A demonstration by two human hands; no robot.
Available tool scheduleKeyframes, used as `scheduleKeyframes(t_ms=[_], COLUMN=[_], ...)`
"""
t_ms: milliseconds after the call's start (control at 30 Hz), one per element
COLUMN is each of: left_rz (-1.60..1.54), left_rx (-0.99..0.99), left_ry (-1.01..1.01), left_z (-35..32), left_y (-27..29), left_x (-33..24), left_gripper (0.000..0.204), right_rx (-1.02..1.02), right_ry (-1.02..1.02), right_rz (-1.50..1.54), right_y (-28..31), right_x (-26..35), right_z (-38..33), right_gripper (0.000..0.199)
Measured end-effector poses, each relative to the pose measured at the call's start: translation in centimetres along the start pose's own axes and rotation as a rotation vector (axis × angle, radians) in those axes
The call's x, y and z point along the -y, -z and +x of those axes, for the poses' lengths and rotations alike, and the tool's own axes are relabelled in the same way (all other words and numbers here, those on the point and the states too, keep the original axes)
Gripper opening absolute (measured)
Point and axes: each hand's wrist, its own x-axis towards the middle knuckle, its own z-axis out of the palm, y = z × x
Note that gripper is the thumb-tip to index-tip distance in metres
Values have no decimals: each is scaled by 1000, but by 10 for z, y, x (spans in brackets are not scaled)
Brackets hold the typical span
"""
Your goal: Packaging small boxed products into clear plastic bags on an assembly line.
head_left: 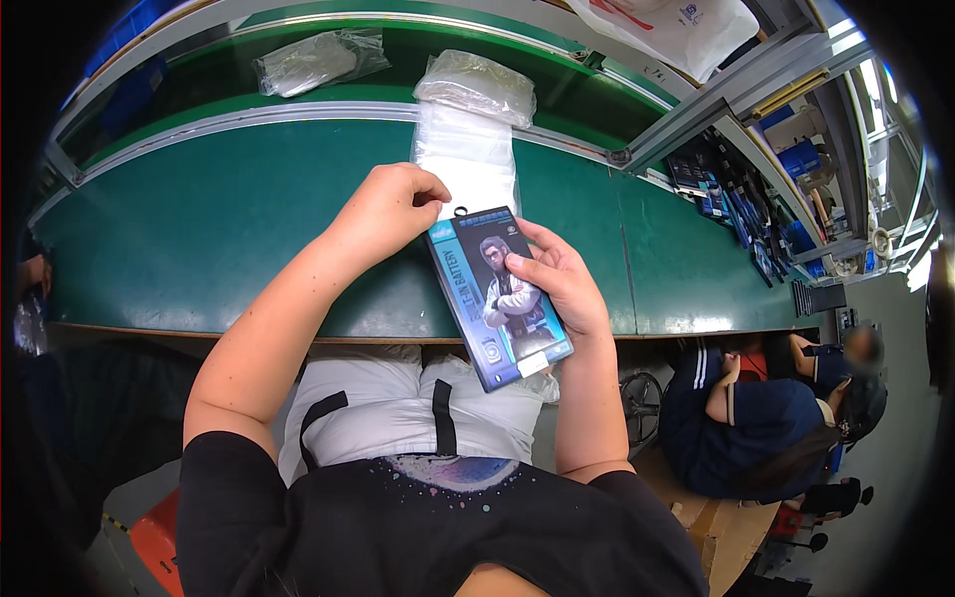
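My right hand (567, 279) grips a flat dark-blue box (502, 308) by its right side, thumb across the front. A picture of a figure with crossed arms covers the box face, and a small black hook (461, 212) sticks out at its top edge. The box tilts over the near edge of the green table. My left hand (398, 199) is closed in a pinch at the box's upper left corner, beside a stack of clear plastic bags (468, 159). What lies between those fingertips, if anything, is too small to tell.
The green table (249, 219) spans the view. Beyond it, a metal-framed ledge holds a crumpled clear bag (323, 65). More dark boxes (741, 214) are piled at the right by a metal post. Another person (746, 418) sits at the right; a cardboard box (716, 517) stands below.
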Motion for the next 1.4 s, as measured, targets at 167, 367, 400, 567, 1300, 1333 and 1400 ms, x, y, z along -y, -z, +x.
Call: scheduleKeyframes(t_ms=[167, 367, 400, 567, 1300, 1333, 1400], left_rz=[-46, -77, -74, -125, 118, -24, -386], left_rx=[-86, -53, -61, -45, -96, -95, -155], left_ry=[-30, 35, 40, 78, -432, -358, -122], left_z=[0, 3, 3, 3, -28, -30, -32], left_y=[0, 4, 4, 4, -8, -9, -20], left_x=[-1, -5, -5, -4, -2, -2, 3], left_gripper=[16, 17, 18, 18, 23, 25, 26], right_rx=[9, 81, 83, 80, -318, -291, -272], right_ry=[34, -58, -62, -33, 137, 184, 267], right_rz=[64, 140, 145, 139, 58, 107, 163], right_y=[-7, -10, -10, -8, -16, -17, -29], right_x=[-3, -5, -5, -7, -17, -19, -18], right_z=[-5, -3, -4, 1, -6, -8, -14], right_gripper=[82, 90, 83, 76, 26, 25, 24])
